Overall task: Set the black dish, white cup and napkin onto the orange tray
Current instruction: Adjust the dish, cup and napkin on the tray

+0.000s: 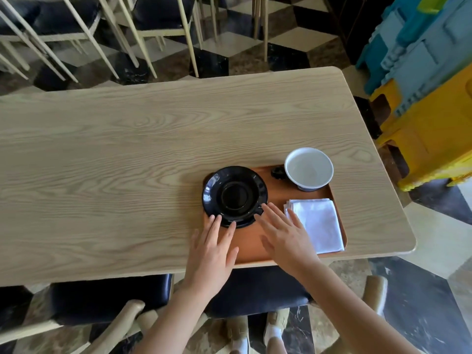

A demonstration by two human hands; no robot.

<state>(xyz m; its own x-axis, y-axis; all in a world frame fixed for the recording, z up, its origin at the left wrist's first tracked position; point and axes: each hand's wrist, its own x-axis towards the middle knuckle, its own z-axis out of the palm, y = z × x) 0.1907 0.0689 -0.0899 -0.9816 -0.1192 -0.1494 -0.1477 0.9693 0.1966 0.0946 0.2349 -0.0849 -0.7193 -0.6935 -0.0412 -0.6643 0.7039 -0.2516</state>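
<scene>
The orange tray (273, 200) lies near the table's front right corner. A round black dish (234, 196) rests on its left end, overhanging the left rim. A white cup (309, 167) stands at the tray's far right corner. A folded white napkin (316, 223) lies on the right side. My left hand (213, 251) is flat with fingers spread, its fingertips at the dish's near edge. My right hand (286, 236) is spread too, over the tray between dish and napkin, one fingertip touching the dish's rim. Neither hand holds anything.
A small black object (278, 172) sits on the tray beside the cup. The light wooden table (127, 149) stretches left. Dark-cushioned chairs (107, 297) stand at the near edge and beyond the far edge. Blue and yellow plastic crates (424, 85) stack at the right.
</scene>
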